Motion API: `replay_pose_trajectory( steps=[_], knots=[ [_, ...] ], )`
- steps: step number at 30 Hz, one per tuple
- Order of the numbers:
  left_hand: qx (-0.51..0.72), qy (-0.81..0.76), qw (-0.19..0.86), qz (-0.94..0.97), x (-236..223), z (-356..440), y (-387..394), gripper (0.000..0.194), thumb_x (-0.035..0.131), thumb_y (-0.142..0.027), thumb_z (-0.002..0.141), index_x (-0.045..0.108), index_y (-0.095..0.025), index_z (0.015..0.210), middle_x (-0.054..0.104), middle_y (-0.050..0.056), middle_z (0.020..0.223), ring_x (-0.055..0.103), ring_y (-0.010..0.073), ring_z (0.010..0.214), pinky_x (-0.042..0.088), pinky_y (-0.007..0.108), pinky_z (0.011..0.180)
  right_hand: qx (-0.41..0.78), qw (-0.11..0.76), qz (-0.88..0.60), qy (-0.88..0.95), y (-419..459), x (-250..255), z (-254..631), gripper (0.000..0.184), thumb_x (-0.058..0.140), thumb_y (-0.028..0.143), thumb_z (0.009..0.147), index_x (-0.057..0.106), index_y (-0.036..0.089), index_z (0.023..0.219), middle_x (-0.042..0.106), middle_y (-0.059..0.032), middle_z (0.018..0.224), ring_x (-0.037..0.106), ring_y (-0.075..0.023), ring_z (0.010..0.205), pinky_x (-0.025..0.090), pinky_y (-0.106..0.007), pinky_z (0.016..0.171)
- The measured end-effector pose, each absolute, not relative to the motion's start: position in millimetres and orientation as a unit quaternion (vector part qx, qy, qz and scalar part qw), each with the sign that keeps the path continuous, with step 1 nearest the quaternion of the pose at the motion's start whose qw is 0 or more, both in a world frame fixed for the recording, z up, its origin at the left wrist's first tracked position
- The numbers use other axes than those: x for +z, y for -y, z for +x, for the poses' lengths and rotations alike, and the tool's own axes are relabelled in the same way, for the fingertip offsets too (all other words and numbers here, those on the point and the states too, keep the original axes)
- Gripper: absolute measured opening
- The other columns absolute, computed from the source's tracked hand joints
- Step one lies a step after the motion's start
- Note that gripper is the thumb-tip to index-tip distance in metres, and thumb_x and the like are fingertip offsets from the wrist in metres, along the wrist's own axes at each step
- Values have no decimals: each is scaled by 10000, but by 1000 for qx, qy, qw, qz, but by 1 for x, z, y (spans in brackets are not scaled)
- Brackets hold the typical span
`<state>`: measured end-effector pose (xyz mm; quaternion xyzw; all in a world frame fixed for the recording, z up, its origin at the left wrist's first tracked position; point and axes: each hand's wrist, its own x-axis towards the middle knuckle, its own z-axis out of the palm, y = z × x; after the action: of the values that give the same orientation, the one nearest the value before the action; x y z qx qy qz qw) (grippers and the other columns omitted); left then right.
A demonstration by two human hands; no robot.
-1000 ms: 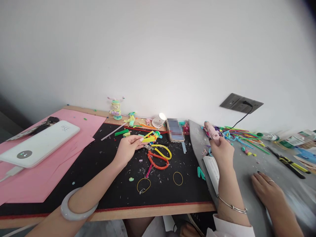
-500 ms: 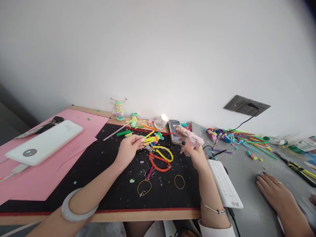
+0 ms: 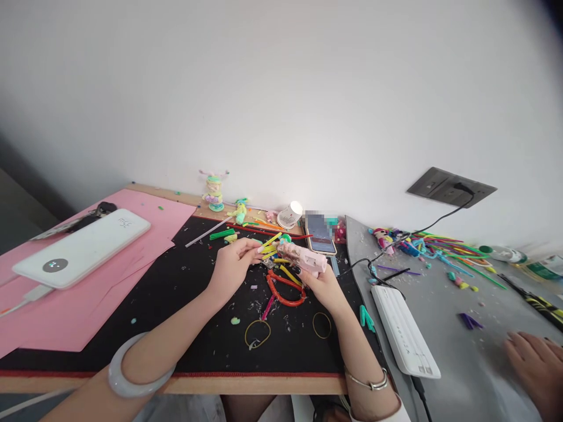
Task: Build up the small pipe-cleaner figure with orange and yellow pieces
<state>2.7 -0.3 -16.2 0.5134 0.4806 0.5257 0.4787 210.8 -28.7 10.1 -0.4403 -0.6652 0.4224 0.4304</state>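
Note:
My left hand point(image 3: 235, 266) pinches short yellow pipe cleaner pieces point(image 3: 269, 250) between thumb and fingers above the black mat point(image 3: 197, 328). My right hand point(image 3: 323, 287) grips a pink glue gun point(image 3: 314, 261), its stained front end pointing left, close to the yellow pieces. Whether the tip touches them I cannot tell. Behind the tip a small multicoloured figure point(image 3: 285, 239) is mostly hidden. Under the glue gun lies what looks like a pair of scissors with an orange handle loop point(image 3: 285, 303) and a yellow one point(image 3: 288, 272), partly covered.
Rubber bands point(image 3: 257, 334) and scraps litter the mat. Behind stand a paper cup point(image 3: 290, 215), a phone point(image 3: 321, 234) and a pastel figurine point(image 3: 214, 192). White power banks point(image 3: 88, 249) lie left and right. Another person's hand point(image 3: 534, 363) rests at right, near purple pieces point(image 3: 470, 320).
My right hand has brought the glue gun left and down to the yellow pieces. The other person's hand has moved right, and teal and purple pieces now show.

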Motion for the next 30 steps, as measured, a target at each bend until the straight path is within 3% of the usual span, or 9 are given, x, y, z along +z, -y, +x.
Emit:
replay_pose_trajectory(
  steps=[11, 30],
  knots=[
    [533, -491, 409, 554, -14, 5, 5, 165, 558, -315, 799, 639, -185, 861, 703, 21, 824, 687, 188, 763, 570, 325, 758, 447, 409, -429, 670, 30, 12, 208, 399, 574, 264, 819, 592, 186, 1210, 585, -59, 1263, 524, -248, 1184, 350, -418, 1050],
    [539, -478, 355, 595, -15, 6, 5, 128, 527, -254, 810, 628, -181, 841, 711, 20, 787, 700, 175, 732, 586, 282, 710, 407, 399, -460, 681, 29, 7, 211, 378, 572, 246, 806, 615, 163, 1173, 636, -73, 1186, 575, -268, 1107, 427, -407, 979]
  ],
)
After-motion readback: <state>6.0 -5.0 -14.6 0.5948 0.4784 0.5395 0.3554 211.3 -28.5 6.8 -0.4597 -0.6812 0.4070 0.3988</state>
